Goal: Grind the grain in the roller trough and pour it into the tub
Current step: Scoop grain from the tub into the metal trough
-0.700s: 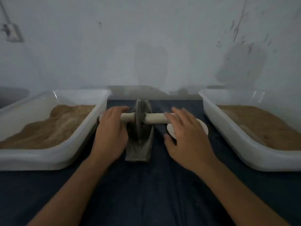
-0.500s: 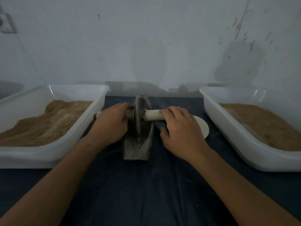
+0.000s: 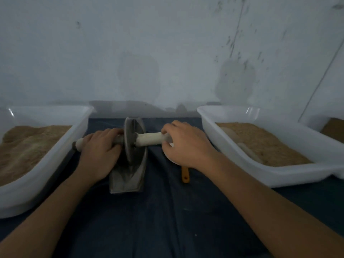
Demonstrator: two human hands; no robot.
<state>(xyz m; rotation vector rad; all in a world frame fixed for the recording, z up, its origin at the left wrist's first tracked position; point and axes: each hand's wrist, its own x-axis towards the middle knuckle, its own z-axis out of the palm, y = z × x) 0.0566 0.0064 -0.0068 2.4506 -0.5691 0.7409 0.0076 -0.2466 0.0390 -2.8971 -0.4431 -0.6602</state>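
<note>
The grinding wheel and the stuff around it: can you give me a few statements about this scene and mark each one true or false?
1. Both hands hold the wheel's handle, the left hand on one side of the wheel and the right hand on the other. True.
2. The wheel stands in a grey trough on a dark cloth. True.
3. The left tub is empty. False: it holds brown grain, as does the right tub.
4. An orange-handled tool lies inside the right tub. False: it lies on the cloth, between trough and tub, partly under the right hand.
5. The trough is tipped over the tub. False: it rests flat on the cloth.
</note>
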